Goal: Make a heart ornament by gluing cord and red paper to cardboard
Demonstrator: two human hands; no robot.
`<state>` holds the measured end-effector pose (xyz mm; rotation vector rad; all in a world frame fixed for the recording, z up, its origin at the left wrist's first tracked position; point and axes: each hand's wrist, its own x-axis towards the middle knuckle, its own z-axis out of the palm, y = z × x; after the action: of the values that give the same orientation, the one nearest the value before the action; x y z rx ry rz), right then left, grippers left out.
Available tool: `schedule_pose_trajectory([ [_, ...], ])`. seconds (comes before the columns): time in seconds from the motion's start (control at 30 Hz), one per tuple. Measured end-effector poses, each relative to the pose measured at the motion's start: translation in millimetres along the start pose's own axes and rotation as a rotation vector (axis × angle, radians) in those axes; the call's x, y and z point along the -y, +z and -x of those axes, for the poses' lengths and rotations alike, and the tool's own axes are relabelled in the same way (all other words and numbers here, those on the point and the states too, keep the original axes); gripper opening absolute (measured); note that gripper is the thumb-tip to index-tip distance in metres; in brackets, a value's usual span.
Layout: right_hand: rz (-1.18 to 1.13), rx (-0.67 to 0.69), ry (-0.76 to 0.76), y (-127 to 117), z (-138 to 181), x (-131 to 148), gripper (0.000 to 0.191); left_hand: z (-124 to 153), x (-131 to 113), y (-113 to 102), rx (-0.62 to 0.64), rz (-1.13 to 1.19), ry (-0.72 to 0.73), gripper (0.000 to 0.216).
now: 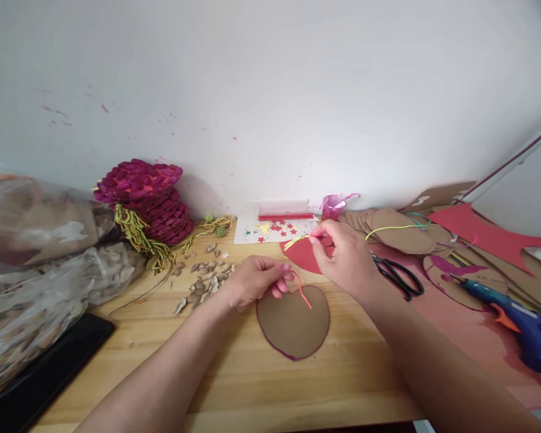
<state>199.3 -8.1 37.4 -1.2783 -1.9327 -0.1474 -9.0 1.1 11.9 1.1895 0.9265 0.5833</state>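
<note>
A brown cardboard heart (294,328) with a purple edge lies flat on the wooden table, point toward me. Just above its upper left side, my left hand (259,279) pinches a short orange cord (303,293), whose free end hangs over the cardboard. My right hand (345,255) is closed in a pinch on a yellow cord (296,241), held above a red paper shape (305,255). Part of that red shape is hidden by my right hand. Left of the heart, several pistachio-like shells (207,278) lie scattered.
Black-handled scissors (399,275) and a blue glue gun (518,319) lie at right, near stacked cardboard pieces (394,228). Star confetti (277,228) covers white paper at the back. A magenta stack with yellow tassels (155,204), plastic bags (49,288) and a black phone-like slab (49,373) stand left.
</note>
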Motion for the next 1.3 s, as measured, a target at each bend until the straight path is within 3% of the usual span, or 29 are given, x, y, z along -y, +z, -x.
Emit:
schedule_pose_trajectory([
  [0.1,0.018,-0.010,0.032,1.5,1.0,4.4,0.009,4.0,2.8,11.4,0.102,0.072,-0.032,0.037],
  [0.3,-0.018,0.131,-0.125,12.8,8.7,20.4,0.014,-0.7,8.7,23.6,-0.044,0.494,0.024,0.033],
  [0.6,-0.155,0.166,-0.186,22.7,15.9,22.4,0.012,-3.5,4.6,20.6,-0.245,0.712,0.109,0.013],
  [0.8,-0.247,0.281,-0.080,21.0,17.4,32.1,0.014,-2.9,-3.2,13.9,-0.342,0.735,0.209,0.012],
  [1.13,-0.369,0.530,-0.017,17.8,18.3,37.5,0.015,-1.3,-9.8,6.9,-0.341,0.722,0.258,0.011],
  [1.3,-0.392,0.631,-0.056,19.8,21.7,35.6,0.017,1.1,-8.3,5.4,-0.310,0.603,0.296,0.033],
])
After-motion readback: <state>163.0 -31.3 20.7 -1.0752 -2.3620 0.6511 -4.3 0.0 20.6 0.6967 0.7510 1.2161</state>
